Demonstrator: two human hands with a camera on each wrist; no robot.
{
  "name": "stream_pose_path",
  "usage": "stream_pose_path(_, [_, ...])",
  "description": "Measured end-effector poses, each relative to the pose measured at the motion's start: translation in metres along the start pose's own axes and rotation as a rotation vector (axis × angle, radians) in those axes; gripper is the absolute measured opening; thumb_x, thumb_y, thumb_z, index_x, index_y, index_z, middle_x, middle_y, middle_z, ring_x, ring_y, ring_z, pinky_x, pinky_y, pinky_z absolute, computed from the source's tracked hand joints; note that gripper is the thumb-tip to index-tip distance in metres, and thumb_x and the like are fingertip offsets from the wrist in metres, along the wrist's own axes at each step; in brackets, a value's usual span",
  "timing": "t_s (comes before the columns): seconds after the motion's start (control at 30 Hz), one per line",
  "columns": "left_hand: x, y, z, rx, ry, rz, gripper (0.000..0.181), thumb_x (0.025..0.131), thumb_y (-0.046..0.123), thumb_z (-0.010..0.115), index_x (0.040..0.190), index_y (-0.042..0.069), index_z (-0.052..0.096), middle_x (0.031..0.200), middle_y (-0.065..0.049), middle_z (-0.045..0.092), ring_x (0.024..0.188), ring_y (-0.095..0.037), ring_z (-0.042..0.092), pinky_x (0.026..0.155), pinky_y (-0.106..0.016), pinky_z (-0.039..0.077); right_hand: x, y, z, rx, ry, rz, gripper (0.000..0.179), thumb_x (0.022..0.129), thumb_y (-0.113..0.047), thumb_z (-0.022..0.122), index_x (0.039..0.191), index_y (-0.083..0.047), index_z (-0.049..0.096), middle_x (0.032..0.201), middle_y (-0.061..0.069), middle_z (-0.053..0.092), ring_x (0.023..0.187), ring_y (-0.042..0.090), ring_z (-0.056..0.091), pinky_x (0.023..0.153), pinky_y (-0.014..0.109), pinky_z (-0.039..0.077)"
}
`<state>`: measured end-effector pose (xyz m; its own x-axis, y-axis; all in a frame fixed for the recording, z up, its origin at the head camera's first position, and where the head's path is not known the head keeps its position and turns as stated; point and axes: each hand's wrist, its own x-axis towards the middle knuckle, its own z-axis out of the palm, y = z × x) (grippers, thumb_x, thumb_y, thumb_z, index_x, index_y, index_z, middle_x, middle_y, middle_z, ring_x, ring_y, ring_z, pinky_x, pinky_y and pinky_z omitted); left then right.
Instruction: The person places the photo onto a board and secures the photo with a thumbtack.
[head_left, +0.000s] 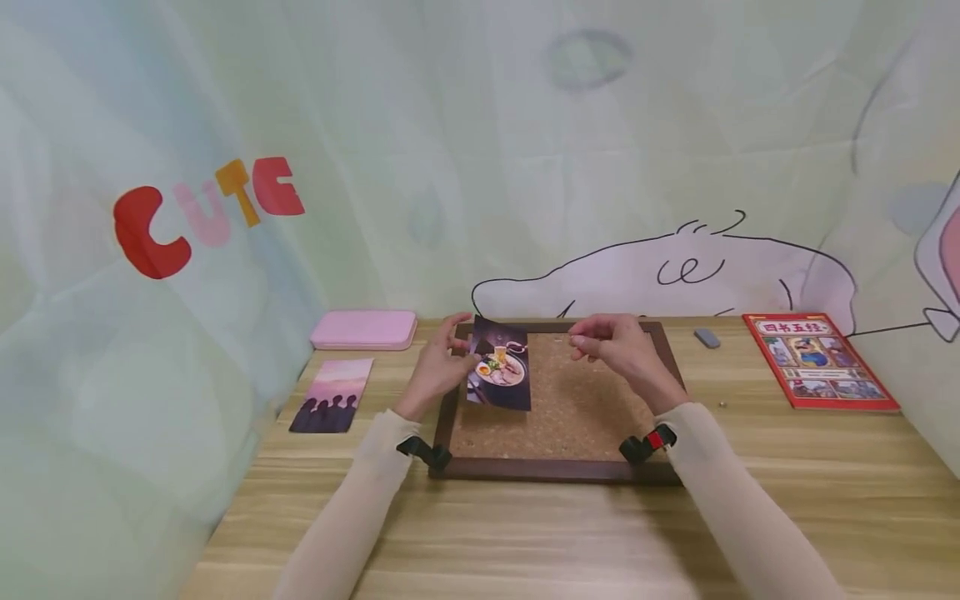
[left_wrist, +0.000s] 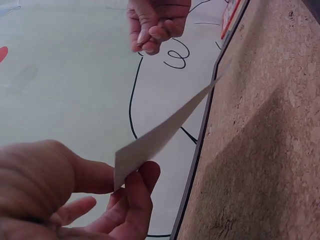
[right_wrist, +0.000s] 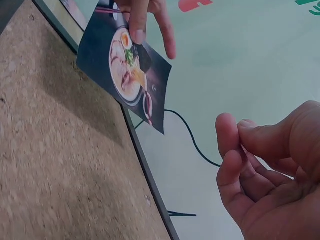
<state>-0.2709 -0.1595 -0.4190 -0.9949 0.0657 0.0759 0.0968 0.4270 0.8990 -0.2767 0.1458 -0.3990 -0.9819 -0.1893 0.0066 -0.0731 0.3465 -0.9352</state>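
Note:
My left hand (head_left: 441,367) pinches a photo print (head_left: 501,392) of a ramen bowl by its left edge, thumb on the picture side. The print hangs tilted over the left part of a dark-framed cork board (head_left: 577,417), casting a shadow on it; its pale back (left_wrist: 150,142) faces the left wrist camera. Over the board's right side, my right hand (head_left: 618,348) is raised with thumb and index fingertips (right_wrist: 231,131) pressed together. A tiny dark speck shows between these tips in the left wrist view, too small to tell what it is.
Left of the board lie a pink case (head_left: 363,330) and a sunset photo with silhouettes (head_left: 332,398). To its right are a small grey object (head_left: 707,337), a tiny shiny bit (head_left: 722,404) and a red book (head_left: 821,362). A printed curtain (head_left: 420,167) borders the table (head_left: 525,533).

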Motion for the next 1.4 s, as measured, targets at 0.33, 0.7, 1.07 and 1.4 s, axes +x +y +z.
stream_pose_path(0.33, [-0.001,-0.006,0.004,0.038,-0.034,-0.031,0.062,0.098,0.004,0.069,0.156,0.003,0.047,0.118,-0.026,0.068,0.095,-0.028,0.069,0.075,-0.027,0.053,0.014,-0.012,0.025,0.013,-0.101,0.009,0.024,0.106,-0.013,0.066,0.124,0.002,0.071,0.104,0.017,0.076,0.093,0.026,0.073,0.082,0.029,0.056])
stream_pose_path(0.7, [-0.003,-0.014,0.010,0.054,-0.052,-0.056,0.046,0.097,0.003,0.070,0.141,0.000,0.059,0.118,-0.025,0.070,0.097,-0.027,0.067,0.078,-0.028,0.054,0.029,-0.022,0.049,0.005,-0.133,0.053,0.016,0.104,-0.004,0.066,0.117,-0.002,0.075,0.112,0.020,0.076,0.097,0.032,0.074,0.088,0.041,0.059])
stream_pose_path(1.07, [-0.003,-0.019,0.011,0.013,-0.098,-0.060,0.047,0.093,0.000,0.070,0.139,-0.001,0.059,0.114,-0.026,0.072,0.091,-0.022,0.067,0.073,-0.024,0.051,0.045,-0.021,0.082,0.002,-0.179,0.053,0.014,0.102,0.002,0.067,0.112,0.006,0.075,0.095,0.015,0.077,0.078,0.017,0.073,0.086,0.043,0.062])
stream_pose_path(1.4, [-0.006,-0.025,0.008,0.094,-0.044,-0.068,0.047,0.093,0.007,0.073,0.138,0.002,0.060,0.112,-0.024,0.072,0.098,-0.029,0.068,0.076,-0.031,0.053,0.052,-0.015,0.091,-0.010,-0.175,0.120,0.012,0.103,-0.002,0.067,0.111,0.002,0.074,0.094,0.010,0.072,0.079,0.016,0.072,0.088,0.042,0.063])
